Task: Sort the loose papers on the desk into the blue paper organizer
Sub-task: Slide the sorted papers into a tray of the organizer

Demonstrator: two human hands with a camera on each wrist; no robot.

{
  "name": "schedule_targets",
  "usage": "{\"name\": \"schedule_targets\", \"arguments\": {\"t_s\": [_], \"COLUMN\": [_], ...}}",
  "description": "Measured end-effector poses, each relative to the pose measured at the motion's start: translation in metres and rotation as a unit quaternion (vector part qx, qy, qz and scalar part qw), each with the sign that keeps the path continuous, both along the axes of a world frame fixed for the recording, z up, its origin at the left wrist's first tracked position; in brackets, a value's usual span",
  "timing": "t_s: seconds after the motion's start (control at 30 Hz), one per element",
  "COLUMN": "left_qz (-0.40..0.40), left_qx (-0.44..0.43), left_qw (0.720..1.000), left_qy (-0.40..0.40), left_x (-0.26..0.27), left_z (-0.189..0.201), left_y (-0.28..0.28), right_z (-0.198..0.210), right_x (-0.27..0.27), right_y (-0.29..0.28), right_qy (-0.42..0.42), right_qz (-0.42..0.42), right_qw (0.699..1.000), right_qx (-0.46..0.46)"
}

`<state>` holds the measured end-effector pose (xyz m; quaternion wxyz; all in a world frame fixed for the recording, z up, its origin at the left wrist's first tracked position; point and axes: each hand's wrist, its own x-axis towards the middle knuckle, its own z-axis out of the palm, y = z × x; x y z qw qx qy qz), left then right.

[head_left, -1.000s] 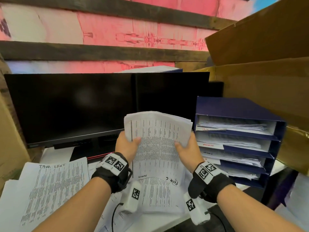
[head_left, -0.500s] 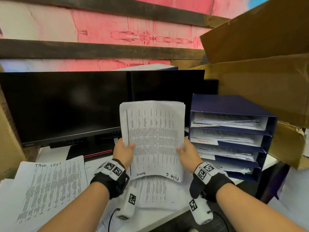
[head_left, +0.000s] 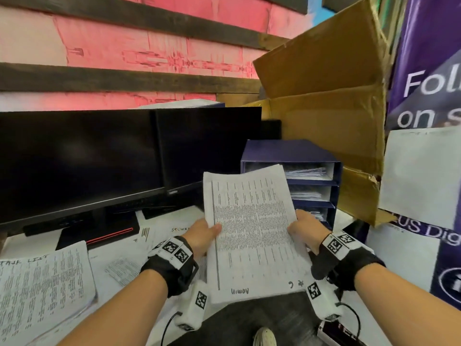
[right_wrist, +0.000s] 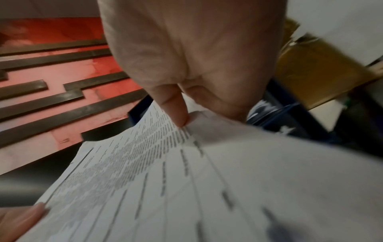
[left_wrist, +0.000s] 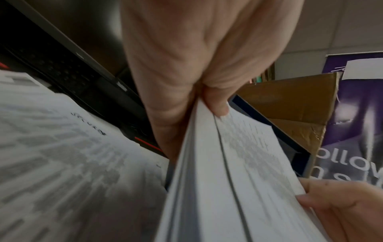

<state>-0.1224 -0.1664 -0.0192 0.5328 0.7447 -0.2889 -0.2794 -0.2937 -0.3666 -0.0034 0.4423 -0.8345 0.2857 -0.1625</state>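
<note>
A stack of printed papers (head_left: 252, 233) marked "Admin" is held in the air in front of the blue paper organizer (head_left: 291, 151). My left hand (head_left: 203, 232) pinches its left edge, thumb on top. My right hand (head_left: 303, 227) grips its right edge. The stack's far edge overlaps the organizer's upper shelves, which hold papers. In the left wrist view my left hand (left_wrist: 207, 98) clamps the thick stack (left_wrist: 228, 180) edge-on. In the right wrist view my right hand (right_wrist: 182, 114) pinches the sheets (right_wrist: 165, 180), the organizer (right_wrist: 275, 121) just behind.
Two dark monitors (head_left: 99, 158) stand at the back left. More loose papers, one headed "Task list" (head_left: 42, 290), lie on the white desk (head_left: 104, 255). An open cardboard box (head_left: 329, 116) leans behind the organizer. A purple banner (head_left: 429, 71) hangs right.
Both hands have carried the paper stack rightward and tilted it flatter, toward the front of the organizer. The view has swung right.
</note>
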Motion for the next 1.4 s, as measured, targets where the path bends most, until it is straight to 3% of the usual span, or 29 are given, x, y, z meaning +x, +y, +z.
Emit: {"name": "schedule_targets", "arguments": {"t_s": [0.07,0.17,0.33,0.47,0.63,1.0,1.13,1.23,1.4], "left_qz": [-0.037,-0.088,-0.077,-0.044,-0.016,0.005,0.032,0.046,0.004], "left_qx": [0.023,0.09,0.115,0.093,0.081,0.061,0.02,-0.009,0.028], "left_qw": [0.998,0.991,0.987,0.993,0.988,0.986,0.992,0.988,0.991], "left_qy": [0.047,0.051,0.087,0.058,0.127,0.158,0.123,0.148,0.131], "left_x": [-0.018,-0.039,-0.053,-0.043,-0.025,-0.029,-0.018,-0.011,-0.012], "left_z": [-0.002,-0.008,-0.011,-0.004,0.009,0.007,0.021,0.031,0.02], "left_y": [-0.013,-0.03,-0.054,-0.07,-0.081,-0.107,-0.118,-0.112,-0.099], "right_z": [-0.007,-0.015,-0.014,-0.016,-0.003,-0.001,0.006,0.011,0.012], "right_x": [-0.017,-0.038,-0.054,-0.057,-0.055,-0.049,-0.044,-0.03,-0.009], "right_y": [-0.012,-0.026,-0.045,-0.066,-0.071,-0.085,-0.09,-0.096,-0.108], "right_qy": [0.036,0.095,0.129,0.091,0.041,0.086,0.023,-0.005,-0.054], "right_qz": [-0.02,-0.057,-0.087,-0.102,-0.127,-0.174,-0.179,-0.173,-0.184], "right_qw": [0.999,0.994,0.987,0.988,0.984,0.976,0.975,0.976,0.971], "right_qx": [0.008,0.016,0.045,0.071,0.116,0.099,0.129,0.134,0.14]}}
